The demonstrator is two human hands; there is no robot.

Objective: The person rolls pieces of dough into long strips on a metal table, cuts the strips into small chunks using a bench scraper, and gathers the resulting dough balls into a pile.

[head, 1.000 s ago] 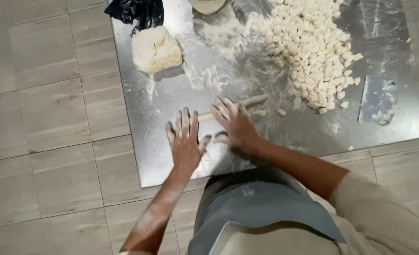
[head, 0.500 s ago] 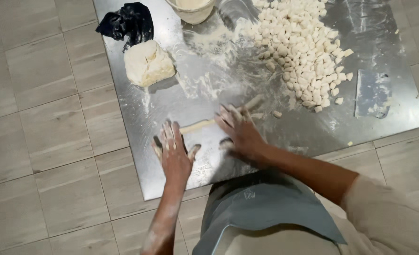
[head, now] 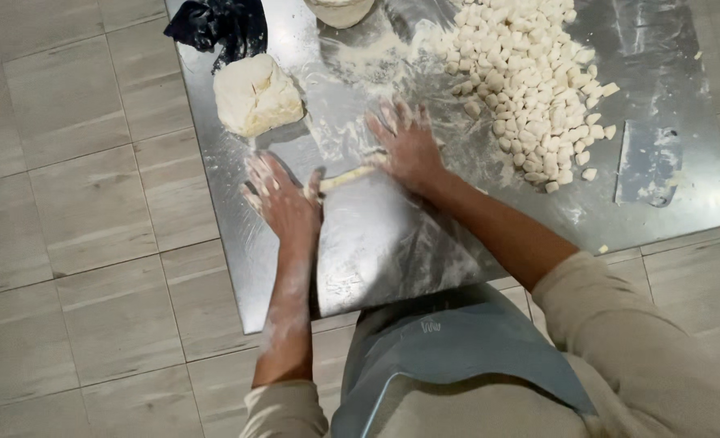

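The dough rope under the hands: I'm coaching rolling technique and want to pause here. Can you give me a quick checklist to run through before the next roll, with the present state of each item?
1. Both palms on the dough rope: ok; left hand covers one end, right hand the other.
2. Fingers spread flat, not gripping: ok.
3. Flour on the steel sheet around the rope: ok, dusting shows.
4. Rope of even thickness: cannot tell, only a short stretch shows between the hands.
5. Room to roll: ok on the near side; the pile of cut pieces lies close beside the right hand.
6. Dough lump and scraper lie apart from the rope: ok.
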